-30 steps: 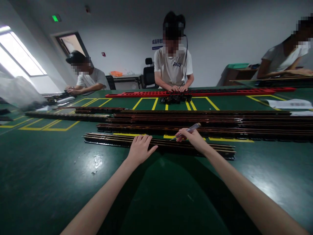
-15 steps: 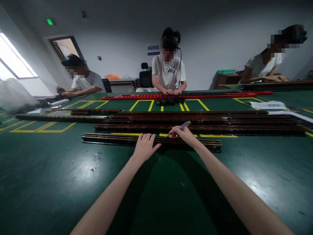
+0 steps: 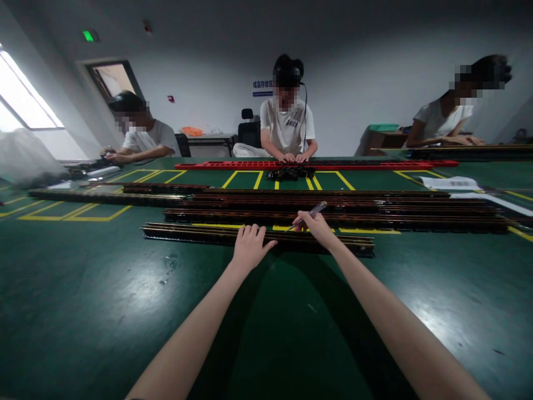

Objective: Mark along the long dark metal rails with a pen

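Left hand (image 3: 249, 248), fingers extended and unclenched, is resting across the near black strip bundle (image 3: 187, 234) on the worktop (image 3: 95, 333), presumably steadying it; right hand (image 3: 314, 226) is grasping a pen-shaped tool (image 3: 320, 208) obliquely, apparently for control, its tip pointing down toward that bundle.

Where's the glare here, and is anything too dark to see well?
In the head view, glare whitens patches of the green table left and right; shadow darkens its near middle; the window is washed out; the black strips under the left hand are too dim for fine detail.
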Available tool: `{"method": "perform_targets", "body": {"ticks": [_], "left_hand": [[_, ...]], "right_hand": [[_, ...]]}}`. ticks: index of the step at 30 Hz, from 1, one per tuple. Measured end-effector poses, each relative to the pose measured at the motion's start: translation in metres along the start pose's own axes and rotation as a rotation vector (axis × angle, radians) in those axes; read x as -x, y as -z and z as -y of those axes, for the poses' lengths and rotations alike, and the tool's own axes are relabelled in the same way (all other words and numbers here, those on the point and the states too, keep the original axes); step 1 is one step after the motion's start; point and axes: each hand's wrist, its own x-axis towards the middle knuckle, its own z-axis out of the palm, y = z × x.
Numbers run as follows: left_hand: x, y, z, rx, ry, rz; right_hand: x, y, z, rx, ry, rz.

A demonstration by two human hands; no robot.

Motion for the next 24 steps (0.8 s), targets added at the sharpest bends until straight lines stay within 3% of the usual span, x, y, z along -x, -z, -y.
{"method": "perform_targets", "body": {"ticks": [24], "left_hand": [[0.0037, -0.0036, -0.0003, 0.061, 0.016, -0.042]], "right_hand": [[-0.0011, 0.0035, -0.0029, -0.047, -0.024, 0.006]]}}
